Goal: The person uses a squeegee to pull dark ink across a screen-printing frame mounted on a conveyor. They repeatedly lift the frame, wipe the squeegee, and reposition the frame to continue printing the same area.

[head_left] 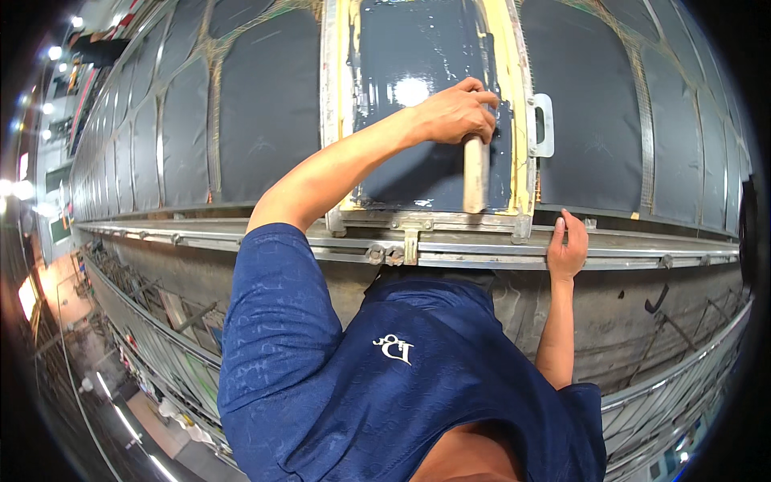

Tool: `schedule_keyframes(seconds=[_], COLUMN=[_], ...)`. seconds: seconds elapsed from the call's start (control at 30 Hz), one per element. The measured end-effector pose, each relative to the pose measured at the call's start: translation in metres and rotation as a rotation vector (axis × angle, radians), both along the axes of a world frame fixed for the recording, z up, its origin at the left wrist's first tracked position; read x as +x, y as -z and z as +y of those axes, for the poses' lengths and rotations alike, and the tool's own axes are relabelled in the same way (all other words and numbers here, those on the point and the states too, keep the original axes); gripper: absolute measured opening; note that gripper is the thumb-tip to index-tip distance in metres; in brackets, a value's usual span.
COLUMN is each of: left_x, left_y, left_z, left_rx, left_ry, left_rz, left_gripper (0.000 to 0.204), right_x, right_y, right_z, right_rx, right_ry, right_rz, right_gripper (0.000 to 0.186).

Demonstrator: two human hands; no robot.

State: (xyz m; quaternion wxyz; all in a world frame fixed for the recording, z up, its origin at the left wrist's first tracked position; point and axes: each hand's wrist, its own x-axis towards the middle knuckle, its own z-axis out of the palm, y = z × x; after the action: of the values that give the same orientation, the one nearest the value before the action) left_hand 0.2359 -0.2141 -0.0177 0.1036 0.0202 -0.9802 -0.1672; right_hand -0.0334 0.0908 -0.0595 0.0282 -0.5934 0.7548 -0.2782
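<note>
My left hand (462,112) grips a wooden-handled squeegee (475,181) from above. The squeegee stands lengthwise near the right side of a screen printing frame (526,96), over dark wet-looking ink (409,48) that coats its inside. Yellow tape (507,48) lines the frame's inner borders. How the blade meets the screen is hidden under the squeegee. Lower right, my right hand (568,249) rests on the metal rail (618,255) with its fingers stretched out, holding nothing.
Dark fabric panels (269,112) lie in a long row to both sides of the frame. A white handle (545,125) sticks out from the frame's right side. Clamp knobs (385,255) sit on the rail at my waist. Another person (98,50) stands at the far left.
</note>
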Motion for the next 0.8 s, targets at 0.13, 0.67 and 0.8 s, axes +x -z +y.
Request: schedule_keyframes(seconds=[0.13,0.67,0.8], left_x=[0.067,0.135,0.104], left_y=[-0.015,-0.037,-0.03], left_z=[0.017,0.154,0.163], left_rx=[0.017,0.216,0.19], left_ry=[-0.152,-1.76,-1.774], left_rz=[-0.149,-0.339,-0.311], left_gripper=[0.028,0.032,0.025], right_x=[0.002,-0.001,-0.001], right_y=[0.0,-0.002,-0.004], right_z=[0.001,0.003,0.002], right_rx=[-0.031,0.005,0.031], right_ry=[-0.053,-0.079,-0.067], right_rz=[-0.022,-0.075,-0.109], right_gripper=[0.022,0.023,0.021])
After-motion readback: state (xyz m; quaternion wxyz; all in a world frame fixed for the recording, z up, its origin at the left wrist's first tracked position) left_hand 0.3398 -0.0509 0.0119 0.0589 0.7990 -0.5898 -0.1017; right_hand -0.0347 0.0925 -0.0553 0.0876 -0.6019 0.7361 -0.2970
